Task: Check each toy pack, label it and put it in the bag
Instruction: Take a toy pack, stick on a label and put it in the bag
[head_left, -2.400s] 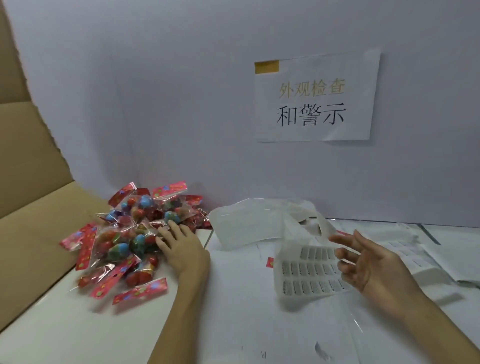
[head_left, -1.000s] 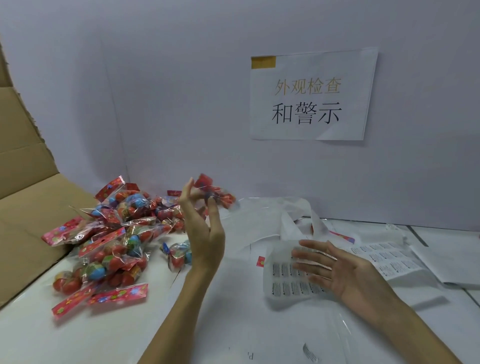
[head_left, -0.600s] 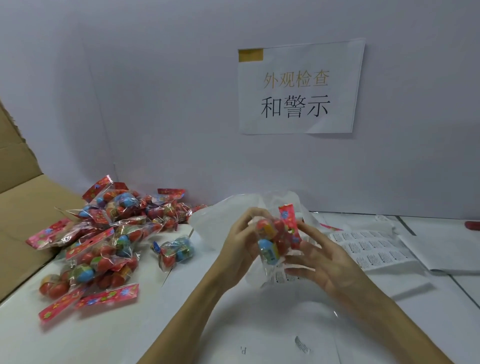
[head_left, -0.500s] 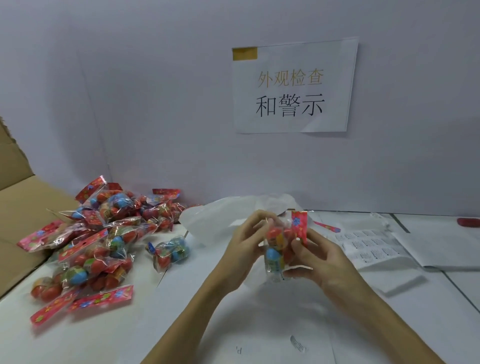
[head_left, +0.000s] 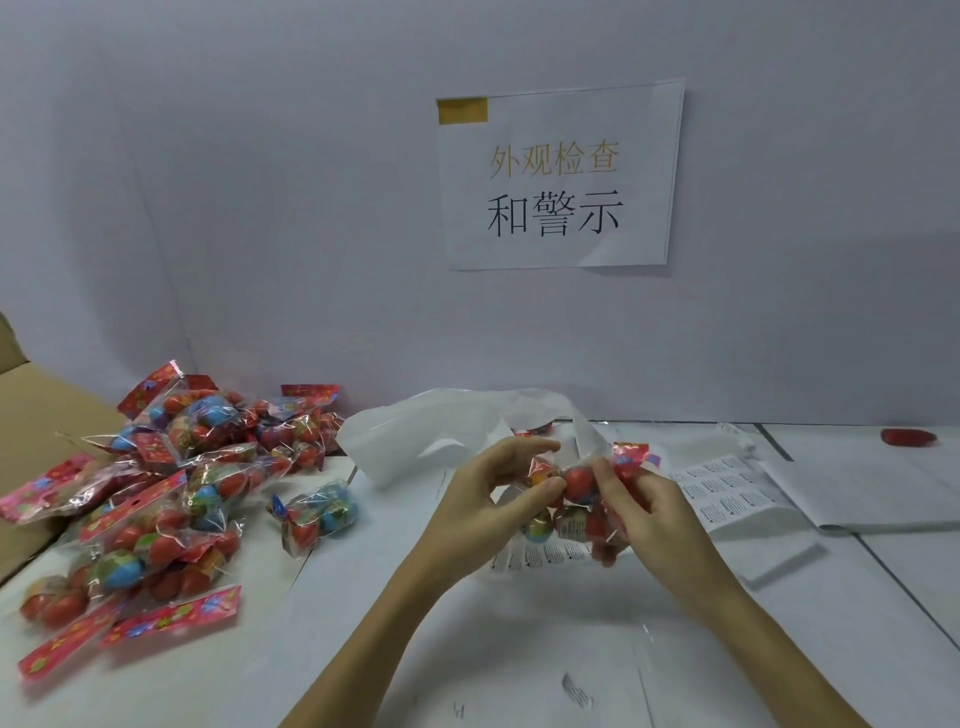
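Observation:
A clear toy pack (head_left: 576, 506) with red and blue balls and a red header card is held above the table between both hands. My left hand (head_left: 483, 499) pinches its left side and my right hand (head_left: 649, 514) grips its right side and header. A pile of similar toy packs (head_left: 156, 493) lies on the left, with one pack (head_left: 314, 514) apart from it. A white plastic bag (head_left: 431, 436) lies behind my hands. Label sheets (head_left: 727, 493) lie to the right, and another label sheet (head_left: 540, 556) sits under the held pack.
A cardboard box flap (head_left: 36, 400) is at the far left. A paper sign (head_left: 561, 176) hangs on the back wall. White paper sheets (head_left: 883, 499) cover the right side of the table. A small red object (head_left: 909, 436) lies at the far right.
My left hand picked a pack from the pile and brought it to the middle. My right hand left the label sheet and joined it; both now turn the pack.

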